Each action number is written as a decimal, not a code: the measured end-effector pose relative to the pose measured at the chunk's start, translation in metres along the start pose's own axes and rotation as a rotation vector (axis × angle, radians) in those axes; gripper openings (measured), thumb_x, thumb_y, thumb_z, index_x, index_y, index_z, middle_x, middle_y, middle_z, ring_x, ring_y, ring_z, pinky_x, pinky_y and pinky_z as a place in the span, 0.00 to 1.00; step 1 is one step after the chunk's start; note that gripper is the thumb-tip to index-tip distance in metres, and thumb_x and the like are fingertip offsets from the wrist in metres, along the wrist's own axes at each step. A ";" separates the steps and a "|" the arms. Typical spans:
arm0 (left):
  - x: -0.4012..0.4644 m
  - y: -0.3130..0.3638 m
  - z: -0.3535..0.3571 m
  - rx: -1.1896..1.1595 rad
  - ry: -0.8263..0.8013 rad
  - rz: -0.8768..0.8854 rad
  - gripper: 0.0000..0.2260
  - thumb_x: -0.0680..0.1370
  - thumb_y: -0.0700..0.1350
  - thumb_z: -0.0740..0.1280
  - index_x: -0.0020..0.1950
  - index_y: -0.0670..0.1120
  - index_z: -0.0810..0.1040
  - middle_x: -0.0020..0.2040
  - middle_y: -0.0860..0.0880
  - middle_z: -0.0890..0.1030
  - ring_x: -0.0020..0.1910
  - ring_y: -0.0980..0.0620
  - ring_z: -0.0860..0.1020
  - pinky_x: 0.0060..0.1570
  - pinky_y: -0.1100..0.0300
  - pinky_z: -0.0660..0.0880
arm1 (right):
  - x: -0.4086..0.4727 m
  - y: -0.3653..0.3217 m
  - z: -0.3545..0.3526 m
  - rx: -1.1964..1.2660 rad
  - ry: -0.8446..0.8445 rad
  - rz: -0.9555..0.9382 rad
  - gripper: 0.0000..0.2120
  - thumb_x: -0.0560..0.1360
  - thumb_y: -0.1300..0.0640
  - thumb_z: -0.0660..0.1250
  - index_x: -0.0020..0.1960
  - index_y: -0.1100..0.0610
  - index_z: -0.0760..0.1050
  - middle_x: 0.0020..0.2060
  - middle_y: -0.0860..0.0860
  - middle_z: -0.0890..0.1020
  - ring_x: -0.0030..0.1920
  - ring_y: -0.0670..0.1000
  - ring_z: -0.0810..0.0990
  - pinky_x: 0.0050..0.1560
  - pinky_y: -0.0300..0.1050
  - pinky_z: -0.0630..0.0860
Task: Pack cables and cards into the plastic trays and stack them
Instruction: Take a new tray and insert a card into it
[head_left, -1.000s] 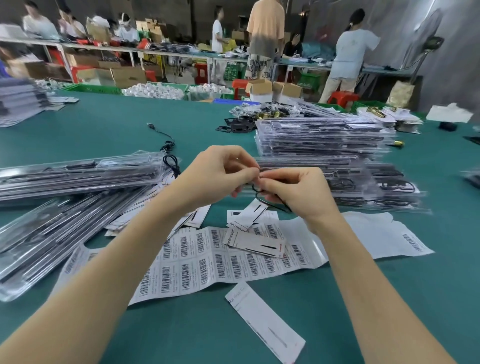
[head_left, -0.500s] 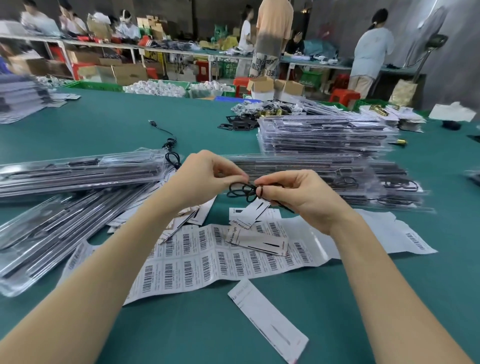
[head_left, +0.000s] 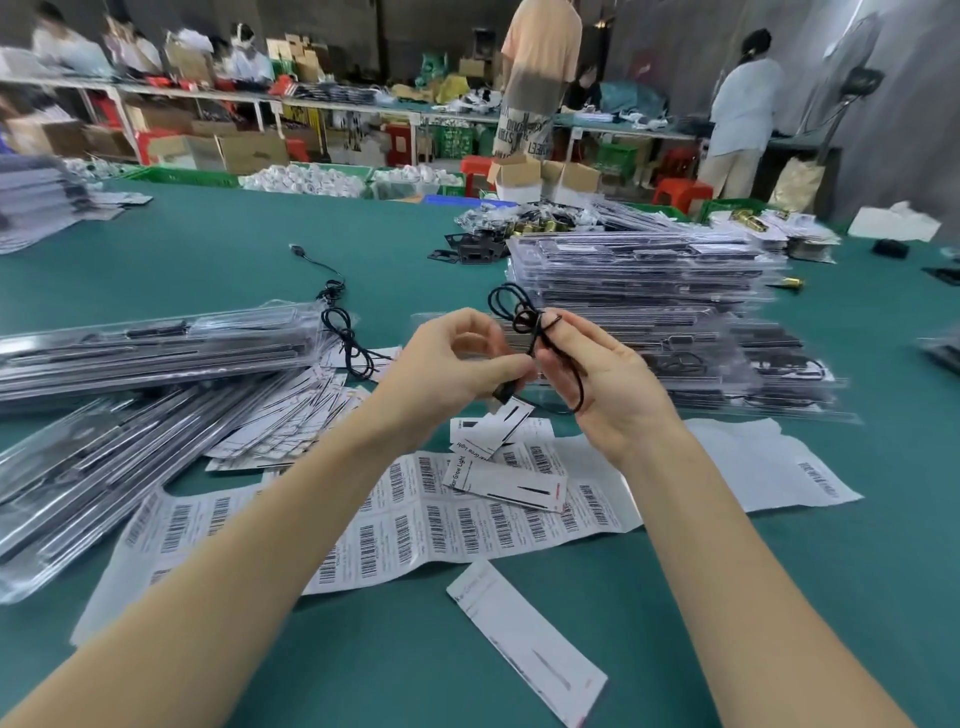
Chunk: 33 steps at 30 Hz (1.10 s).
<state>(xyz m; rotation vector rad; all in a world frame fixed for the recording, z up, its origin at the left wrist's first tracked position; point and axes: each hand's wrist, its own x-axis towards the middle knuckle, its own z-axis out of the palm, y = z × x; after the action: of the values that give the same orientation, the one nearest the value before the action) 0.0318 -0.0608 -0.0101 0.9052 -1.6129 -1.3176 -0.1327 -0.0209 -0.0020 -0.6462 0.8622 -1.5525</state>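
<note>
thin black cable (head_left: 524, 317) — looped, held mid-air, filled clear trays (head_left: 644, 275) stacked behind

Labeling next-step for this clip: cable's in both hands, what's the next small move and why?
Probably finish coiling: the right hand holds loose loops of the black cable, while the left hand pinches the plug end low. The cable looks too untidy for a plastic tray, so wrap the tail round the loops first.

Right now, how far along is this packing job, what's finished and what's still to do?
Done: a tall stack of filled trays stands on the right. In hand: the left hand and right hand are bundling a black cable. Left: unstacked trays on the left, loose cards and another cable on the table.
</note>
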 end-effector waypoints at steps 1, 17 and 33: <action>0.000 -0.001 -0.003 -0.011 -0.023 -0.023 0.15 0.67 0.47 0.81 0.41 0.45 0.77 0.39 0.45 0.84 0.40 0.44 0.85 0.46 0.50 0.83 | 0.000 -0.001 0.000 0.013 -0.044 0.025 0.09 0.66 0.62 0.75 0.46 0.59 0.86 0.40 0.52 0.86 0.36 0.45 0.84 0.36 0.33 0.80; 0.003 0.006 -0.011 0.035 0.033 0.136 0.08 0.73 0.35 0.76 0.49 0.45 0.85 0.46 0.47 0.87 0.46 0.52 0.85 0.49 0.63 0.79 | -0.006 -0.007 -0.002 -0.575 -0.072 0.028 0.06 0.71 0.66 0.76 0.48 0.61 0.84 0.41 0.58 0.86 0.38 0.52 0.85 0.39 0.39 0.82; -0.002 0.001 0.004 0.642 0.105 0.679 0.16 0.73 0.39 0.77 0.60 0.49 0.84 0.51 0.49 0.81 0.47 0.55 0.81 0.52 0.61 0.78 | -0.004 -0.019 -0.010 -0.376 -0.234 0.084 0.16 0.74 0.60 0.71 0.60 0.65 0.81 0.50 0.57 0.86 0.48 0.51 0.85 0.50 0.39 0.81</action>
<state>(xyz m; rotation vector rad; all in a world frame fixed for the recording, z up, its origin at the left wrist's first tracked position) 0.0294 -0.0572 -0.0103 0.6587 -2.0438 -0.2786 -0.1511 -0.0140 0.0084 -1.0274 0.9964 -1.2186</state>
